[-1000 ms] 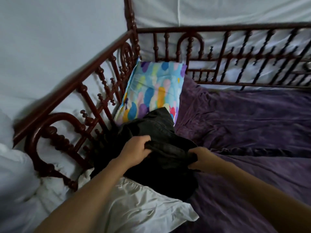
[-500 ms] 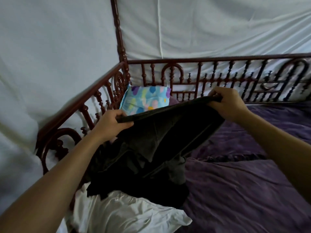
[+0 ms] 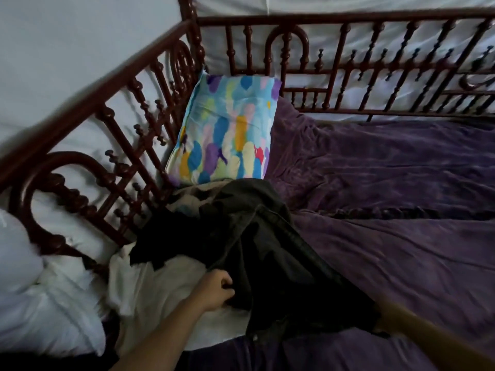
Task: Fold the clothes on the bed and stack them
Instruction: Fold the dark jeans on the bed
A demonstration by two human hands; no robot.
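Observation:
A dark grey-green garment (image 3: 273, 253) lies spread along the bed, its far end reaching the colourful pillow. My left hand (image 3: 217, 290) grips its near left edge, fingers curled into the cloth. My right hand (image 3: 381, 318) is at the near right corner, mostly covered by the fabric, and holds that corner. A black piece of clothing (image 3: 160, 236) lies crumpled to the left, partly under the dark garment. A white cloth (image 3: 158, 287) is beneath both, below my left hand.
A colourful pillow (image 3: 227, 129) leans in the bed's far left corner. Carved dark red wooden rails (image 3: 112, 121) fence the left and far sides. A purple bedspread (image 3: 388, 236) covers the bed to the right. White bedding (image 3: 40, 303) bulges at the left.
Both hands have brought the dark garment down from mid-air and pulled it toward me; it now lies stretched on the bed. The view has tilted back down.

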